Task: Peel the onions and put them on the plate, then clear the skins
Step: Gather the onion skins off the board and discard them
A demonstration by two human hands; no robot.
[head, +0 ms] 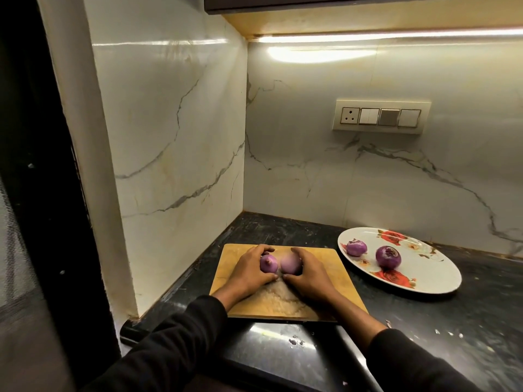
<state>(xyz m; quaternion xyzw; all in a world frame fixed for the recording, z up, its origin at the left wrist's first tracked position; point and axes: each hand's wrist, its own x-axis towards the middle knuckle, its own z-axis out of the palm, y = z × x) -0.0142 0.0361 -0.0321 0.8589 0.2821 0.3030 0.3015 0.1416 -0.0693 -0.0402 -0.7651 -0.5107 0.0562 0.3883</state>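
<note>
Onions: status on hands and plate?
Left hand grips one onion, right hand another, over board. Two onions on plate. Nothing blocking.

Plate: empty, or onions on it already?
Not empty. The plate holds two purple onions, one near its left rim and one near the middle, apart from each other.
</note>
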